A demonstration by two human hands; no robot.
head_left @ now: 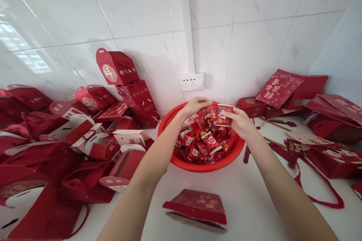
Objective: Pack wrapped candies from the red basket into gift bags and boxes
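Note:
A round red plastic basket (pixel 200 167) stands on the white table against the wall, holding many red wrapped candies (pixel 209 142). Over its right rear part, my right hand (pixel 240 121) pinches a red and white candy packet (pixel 225 116). My left hand (pixel 196 106) is above the basket's back rim, fingers reaching right toward the packets; its fingertips are bent and what they may touch is too small to tell. Nearer to me, a dark red folded gift box (pixel 198 209) lies on the table in front of the basket.
Many red gift boxes (pixel 85 177) crowd the left side, some stacked (pixel 138 98) by the wall. More boxes (pixel 333 154) and loose red straps (pixel 325 201) lie on the right. A power socket (pixel 192 81) is on the tiled wall behind the basket.

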